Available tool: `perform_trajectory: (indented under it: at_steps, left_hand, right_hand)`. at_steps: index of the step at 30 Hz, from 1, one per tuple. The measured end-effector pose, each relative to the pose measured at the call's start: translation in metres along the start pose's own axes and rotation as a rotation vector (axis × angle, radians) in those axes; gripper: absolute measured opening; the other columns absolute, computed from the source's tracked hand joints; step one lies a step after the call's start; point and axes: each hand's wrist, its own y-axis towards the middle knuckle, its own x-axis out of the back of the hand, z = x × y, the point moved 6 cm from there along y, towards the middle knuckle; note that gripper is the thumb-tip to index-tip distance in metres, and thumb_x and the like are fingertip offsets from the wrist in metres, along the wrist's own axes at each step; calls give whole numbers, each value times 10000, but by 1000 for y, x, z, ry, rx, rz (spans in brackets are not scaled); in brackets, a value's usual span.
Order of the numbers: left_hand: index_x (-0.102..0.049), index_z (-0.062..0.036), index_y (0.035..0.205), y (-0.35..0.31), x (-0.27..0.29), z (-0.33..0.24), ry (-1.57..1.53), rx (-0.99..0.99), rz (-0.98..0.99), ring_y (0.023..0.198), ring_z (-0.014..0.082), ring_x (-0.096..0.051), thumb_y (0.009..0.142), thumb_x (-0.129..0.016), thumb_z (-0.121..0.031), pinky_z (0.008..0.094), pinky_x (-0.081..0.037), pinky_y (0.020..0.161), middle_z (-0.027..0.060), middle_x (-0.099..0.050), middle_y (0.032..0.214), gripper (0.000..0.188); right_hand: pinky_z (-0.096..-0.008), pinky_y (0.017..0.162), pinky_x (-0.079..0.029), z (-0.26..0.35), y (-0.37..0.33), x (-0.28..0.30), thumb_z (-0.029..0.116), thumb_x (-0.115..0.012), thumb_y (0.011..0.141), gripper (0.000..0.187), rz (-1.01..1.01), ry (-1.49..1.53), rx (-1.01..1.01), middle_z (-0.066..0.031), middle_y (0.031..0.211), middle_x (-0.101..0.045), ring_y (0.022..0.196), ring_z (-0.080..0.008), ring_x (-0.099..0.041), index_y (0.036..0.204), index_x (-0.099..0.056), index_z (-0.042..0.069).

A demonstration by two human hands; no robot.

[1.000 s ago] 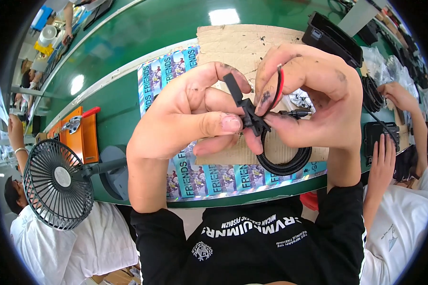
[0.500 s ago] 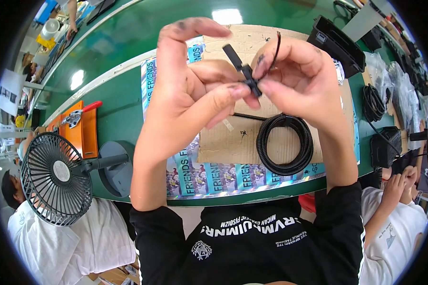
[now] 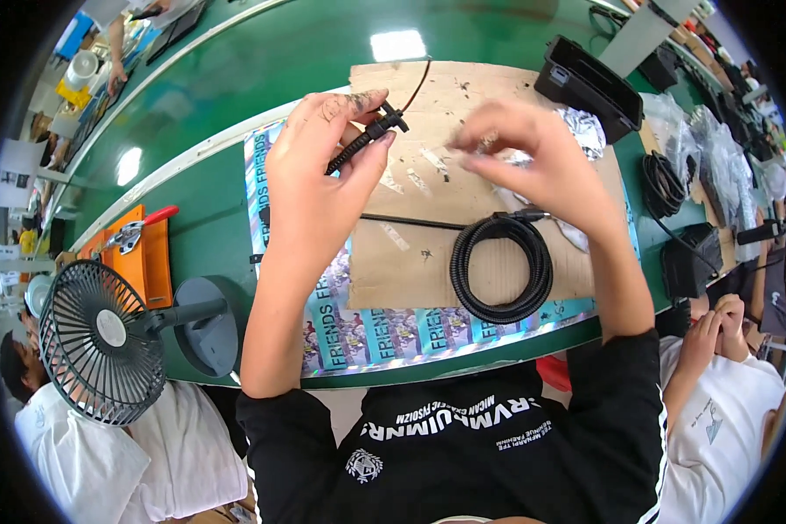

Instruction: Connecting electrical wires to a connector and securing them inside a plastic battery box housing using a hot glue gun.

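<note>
My left hand (image 3: 314,170) is closed round the end of a black corrugated hose (image 3: 358,150), which tilts up to the right. A small black fitting (image 3: 395,120) sits at the hose's tip, and a thin black wire (image 3: 423,83) sticks up from it. To the right, apart from the hose, my right hand (image 3: 533,157) hovers above the cardboard (image 3: 402,284). Its fingertips are blurred, with thumb and fingers apart and nothing visible between them. Below both hands lies a coil of black corrugated hose (image 3: 459,275), with a straight length running left behind my left forearm.
Crumpled silver foil (image 3: 583,131) and an open black box (image 3: 589,92) lie beyond my right hand. A black fan (image 3: 105,341) and an orange block (image 3: 157,266) with a red-handled clamp stand left. Coiled black cable (image 3: 664,188) lies right. Other people sit on both sides.
My hands have parted: the right has let go of the small black fitting and moved away. My left hand now holds the hose end with the fitting, further left.
</note>
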Motion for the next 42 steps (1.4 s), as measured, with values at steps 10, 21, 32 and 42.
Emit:
perform_trajectory:
  at_steps: [10, 21, 32, 42]
  left_hand:
    - [-609, 21, 1060, -18, -11, 16, 130, 126, 248, 852, 287, -644, 785, -669, -31, 334, -510, 743, 162, -653, 958, 286]
    - [-625, -2, 1092, -23, -24, 14, 62, 171, 255, 818, 250, -651, 774, -686, -49, 306, -515, 723, 146, -656, 937, 327]
    - [-626, -31, 1104, -32, -22, 12, 249, 67, 196, 731, 251, -621, 751, -683, -25, 322, -504, 627, 120, -635, 845, 358]
    - [-607, -21, 1143, -31, -33, 8, 224, 26, 230, 602, 222, -560, 734, -685, 13, 309, -466, 535, 107, -564, 740, 418]
  right_hand:
    - [-366, 825, -443, -56, -40, -5, 96, -713, 723, 314, 404, -425, -265, -146, 974, -562, 941, -316, -540, 1030, -652, 64]
    - [-389, 762, -440, -72, -38, -23, 136, -536, 864, 226, 345, -684, -214, -174, 934, -511, 875, -340, -537, 1080, -582, 91]
    - [-301, 490, -369, -27, -70, 14, 496, -208, 963, 583, -131, 132, 7, -74, 549, -413, 494, -231, -451, 813, -546, 45]
    - [-286, 342, -262, -1, -80, -10, 395, -217, 967, 592, -155, 134, 468, -97, 586, -407, 376, -179, -356, 721, -611, 28]
